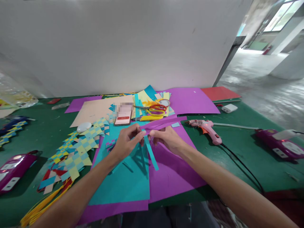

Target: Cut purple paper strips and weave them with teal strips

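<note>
1. My left hand (129,139) has thumb and forefinger narrowed to a pinch where the purple strips (163,123) of paper meet a turquoise strip (151,152).
2. My right hand (167,136) is just beside it, thumb bent in close to that meeting point, fingers behind the purple paper; I cannot tell whether they grip it.
3. The strips are in front of me, raised over a turquoise sheet (121,190) and a purple sheet (173,180); the purple ends point right, the turquoise one hangs down.
4. To do this well, I judge, I should keep the left pinch firm, line up the paper edges squarely, and crease lightly so nothing slips or crumples.
5. A pink glue gun (206,127) lies right of the sheets; its nozzle may be hot, so my right fingers should stay clear of it.
6. The phone (123,114) beyond my left hand has a blurred screen with a red button; its lettering is unreadable. I can make out no brand or label anywhere.
</note>
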The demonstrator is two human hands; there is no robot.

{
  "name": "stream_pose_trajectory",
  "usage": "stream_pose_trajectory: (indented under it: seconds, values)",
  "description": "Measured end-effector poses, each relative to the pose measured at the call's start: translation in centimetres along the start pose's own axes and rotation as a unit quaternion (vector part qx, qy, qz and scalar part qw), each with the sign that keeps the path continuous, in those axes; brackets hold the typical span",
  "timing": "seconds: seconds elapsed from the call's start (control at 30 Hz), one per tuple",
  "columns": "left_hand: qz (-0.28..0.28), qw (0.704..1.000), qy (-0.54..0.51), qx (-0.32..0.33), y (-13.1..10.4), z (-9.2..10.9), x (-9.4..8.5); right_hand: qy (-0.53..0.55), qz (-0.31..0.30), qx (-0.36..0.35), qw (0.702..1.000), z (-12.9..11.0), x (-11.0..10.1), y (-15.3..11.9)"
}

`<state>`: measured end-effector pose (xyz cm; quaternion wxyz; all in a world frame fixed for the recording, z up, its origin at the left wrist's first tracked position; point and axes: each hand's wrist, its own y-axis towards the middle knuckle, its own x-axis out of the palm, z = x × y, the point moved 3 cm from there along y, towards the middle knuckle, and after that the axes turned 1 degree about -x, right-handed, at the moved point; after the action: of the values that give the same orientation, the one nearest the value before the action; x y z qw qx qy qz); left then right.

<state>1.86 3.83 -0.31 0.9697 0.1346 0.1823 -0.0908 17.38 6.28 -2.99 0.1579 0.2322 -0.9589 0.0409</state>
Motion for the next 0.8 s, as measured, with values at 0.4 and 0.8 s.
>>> stream_pose_trajectory:
  seconds: [0.4, 0.8]
  values:
    - [-0.010, 0.997, -0.076, -0.005, -0.1, -0.6, 0.3, 0.139, 0.131, -0.048, 0.980, 0.4, -1.2, 0.5]
    - [0.006, 0.996, 0.059, 0.059, -0.1, -0.1, 0.2, 0.124, 0.159, -0.068, 0.977, -0.7, -1.0, 0.2]
